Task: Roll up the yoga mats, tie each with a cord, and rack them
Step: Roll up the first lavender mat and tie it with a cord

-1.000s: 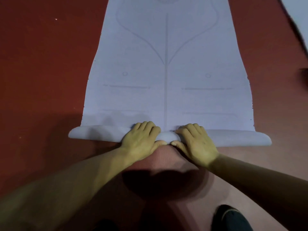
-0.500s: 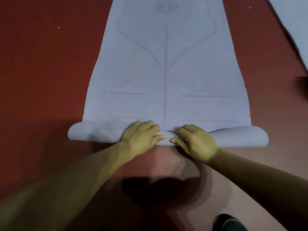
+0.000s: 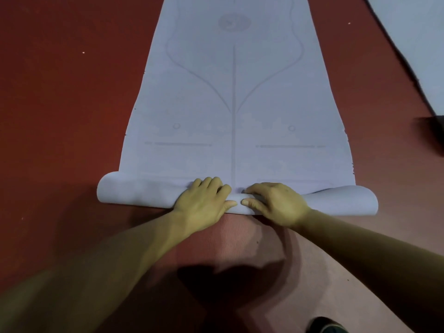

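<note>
Barely begun. Works on the first turns of a lavender yoga mat [image 3: 234,104], spread flat on the red floor [image 3: 60,92] from the centre of view up past 12 o'clock. Has only a slim roll [image 3: 134,191] to show, at the mat's near end, stretching from 9 to 3 o'clock just below centre; looks looser and fatter at the 3 o'clock end. Grips that roll at its middle with the left hand [image 3: 204,203], fingers curled over the top and thumb tucked against the near side. Does the same with the right hand [image 3: 276,203] just beside it, thumb tips nearly touching. Leaves most of the printed length, with its centre line and curved markings, unrolled toward 12 o'clock. Shows no cord and no rack anywhere in view, so tying and racking not yet started, as far as can be judged. Catches part of a second mat [image 3: 413,32] lying flat at 1 to 2 o'clock, apparently also waiting to be rolled. Includes a ribbed pinkish surface [image 3: 240,236] under the forearms at 6 o'clock, a dark object [image 3: 432,138] at 3 o'clock too dim to name, and a shoe toe [image 3: 326,326] at 5 o'clock.
</note>
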`<state>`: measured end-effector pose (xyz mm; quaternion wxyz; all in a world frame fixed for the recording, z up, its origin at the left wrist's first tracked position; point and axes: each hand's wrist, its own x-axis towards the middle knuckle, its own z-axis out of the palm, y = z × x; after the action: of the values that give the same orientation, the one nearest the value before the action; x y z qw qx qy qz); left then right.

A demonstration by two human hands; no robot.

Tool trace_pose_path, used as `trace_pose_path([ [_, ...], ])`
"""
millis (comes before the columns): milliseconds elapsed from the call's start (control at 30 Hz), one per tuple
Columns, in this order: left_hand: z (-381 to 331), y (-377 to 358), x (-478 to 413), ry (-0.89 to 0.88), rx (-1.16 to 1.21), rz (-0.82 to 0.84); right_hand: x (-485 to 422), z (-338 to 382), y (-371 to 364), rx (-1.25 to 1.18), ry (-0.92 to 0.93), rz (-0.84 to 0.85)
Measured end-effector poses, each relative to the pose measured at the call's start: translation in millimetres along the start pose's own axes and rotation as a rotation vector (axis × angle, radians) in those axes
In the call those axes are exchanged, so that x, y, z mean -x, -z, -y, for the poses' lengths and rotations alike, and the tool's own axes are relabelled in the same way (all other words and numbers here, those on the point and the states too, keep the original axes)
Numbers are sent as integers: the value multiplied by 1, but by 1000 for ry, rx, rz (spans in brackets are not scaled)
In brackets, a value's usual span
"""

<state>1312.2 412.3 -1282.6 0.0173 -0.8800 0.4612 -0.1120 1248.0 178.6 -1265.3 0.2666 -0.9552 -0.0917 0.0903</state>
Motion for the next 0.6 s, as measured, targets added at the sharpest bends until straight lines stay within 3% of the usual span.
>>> trace_pose_path([
  [100,2,-4,-4,20,45,-9,9,7,-14,220,195,-365],
  [167,3,-5,-9,59,72,22,11,12,-24,303,251,-442],
  [267,4,-8,-11,77,93,45,18,11,-32,313,182,-411],
  [433,0,-5,1,63,42,-134,12,-3,-25,236,230,-363],
  [600,-1,-4,18,83,65,-151,-1,-10,-13,192,205,-255],
])
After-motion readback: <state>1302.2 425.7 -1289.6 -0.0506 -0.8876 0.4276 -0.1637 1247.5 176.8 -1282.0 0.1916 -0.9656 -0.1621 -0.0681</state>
